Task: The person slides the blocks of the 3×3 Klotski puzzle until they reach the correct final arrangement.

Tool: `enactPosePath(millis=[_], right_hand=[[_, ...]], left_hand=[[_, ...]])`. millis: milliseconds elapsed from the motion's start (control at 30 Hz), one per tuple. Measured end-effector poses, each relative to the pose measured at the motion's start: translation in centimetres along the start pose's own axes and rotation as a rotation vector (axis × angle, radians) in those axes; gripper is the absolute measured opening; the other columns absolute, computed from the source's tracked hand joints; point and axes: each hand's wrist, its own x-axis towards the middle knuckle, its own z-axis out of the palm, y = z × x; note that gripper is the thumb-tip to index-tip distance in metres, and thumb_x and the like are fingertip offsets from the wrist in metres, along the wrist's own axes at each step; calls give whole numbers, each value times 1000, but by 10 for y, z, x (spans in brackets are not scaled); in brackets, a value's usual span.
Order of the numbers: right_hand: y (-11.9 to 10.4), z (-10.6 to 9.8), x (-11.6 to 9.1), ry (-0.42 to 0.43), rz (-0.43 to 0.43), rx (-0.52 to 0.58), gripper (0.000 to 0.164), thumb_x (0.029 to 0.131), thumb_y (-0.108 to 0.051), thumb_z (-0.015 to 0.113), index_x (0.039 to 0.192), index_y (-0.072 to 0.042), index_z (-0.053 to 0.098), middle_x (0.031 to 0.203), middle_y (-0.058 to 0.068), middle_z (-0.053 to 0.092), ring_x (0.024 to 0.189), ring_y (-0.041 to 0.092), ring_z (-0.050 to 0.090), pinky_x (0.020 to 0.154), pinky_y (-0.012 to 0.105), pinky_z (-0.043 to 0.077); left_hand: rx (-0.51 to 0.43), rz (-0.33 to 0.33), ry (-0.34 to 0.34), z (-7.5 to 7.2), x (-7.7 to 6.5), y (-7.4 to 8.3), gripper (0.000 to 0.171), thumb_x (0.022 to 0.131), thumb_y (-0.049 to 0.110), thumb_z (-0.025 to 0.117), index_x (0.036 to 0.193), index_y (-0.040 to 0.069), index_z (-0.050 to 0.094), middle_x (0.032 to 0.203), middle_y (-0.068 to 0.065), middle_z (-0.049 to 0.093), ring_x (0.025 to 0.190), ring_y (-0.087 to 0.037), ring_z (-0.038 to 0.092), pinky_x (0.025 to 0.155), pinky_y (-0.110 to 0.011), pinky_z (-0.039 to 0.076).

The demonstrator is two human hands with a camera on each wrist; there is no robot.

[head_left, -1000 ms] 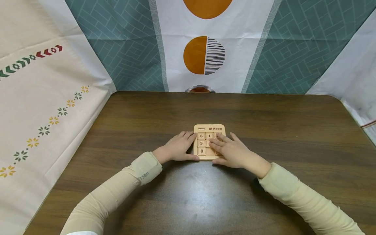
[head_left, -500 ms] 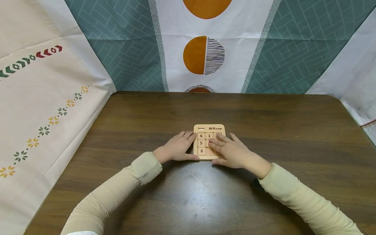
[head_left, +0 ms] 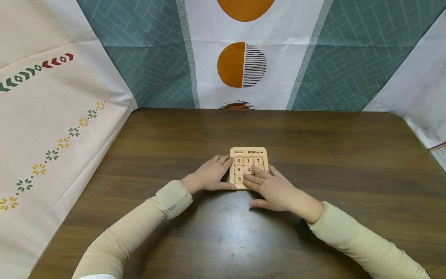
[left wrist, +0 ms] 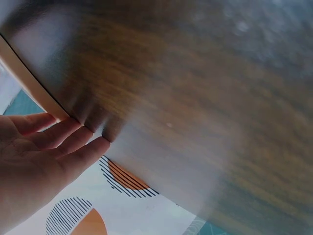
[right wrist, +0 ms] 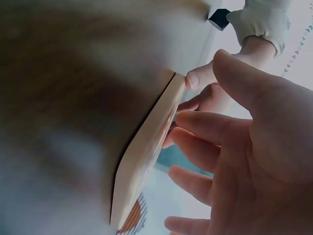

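A wooden number sliding puzzle (head_left: 248,161) lies flat on the table, its tiles 6, 1, 7, 5, 2 and 8 readable. My left hand (head_left: 210,174) rests along its left side, fingertips at the edge and thumb at the near left corner. In the left wrist view, the straight fingers of that left hand (left wrist: 44,156) touch the tabletop beside the puzzle's edge (left wrist: 34,88). Over the lower right tiles, my right hand (head_left: 278,190) reaches with fingers extended, thumb off the near edge. It hides those tiles. The right wrist view shows the puzzle's side (right wrist: 146,147) beside these fingertips.
The brown wooden table (head_left: 313,143) extends around the puzzle. Behind it hangs a patterned teal and white cloth (head_left: 299,46). A cream cloth with printed flowers (head_left: 42,128) hangs along the left side.
My right hand has slid a little toward the near edge of the puzzle, uncovering the 7 and 2 tiles. The left hand and the puzzle stay where they were.
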Motion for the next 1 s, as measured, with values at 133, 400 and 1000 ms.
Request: enactPosePath(millis=[133,400,1000], right_hand=[[4,0,-10,7,26,0,65,84,-50,56,135,-10,46,140,4,41,133,29,24,100,61,17],[16,-2,-29,16,75,7,64,84,-49,57,134,-9,47,139,5,41,132,32,26,98,63,18],[22,1,-34,-5,94,-5,63,85,-48,57,133,-8,48,140,5,40,133,31,25,98,63,18]], left_hand=[[2,-5,1,1,0,0,93,80,63,52,141,-2,27,140,-20,32,126,-31,32,100,-41,32],[7,-4,6,0,-1,0,93,80,64,52,141,-2,26,140,-21,32,126,-32,32,100,-42,32],[4,-6,-1,0,0,1,93,80,64,52,141,-1,26,141,-20,31,126,-32,32,100,-42,32]])
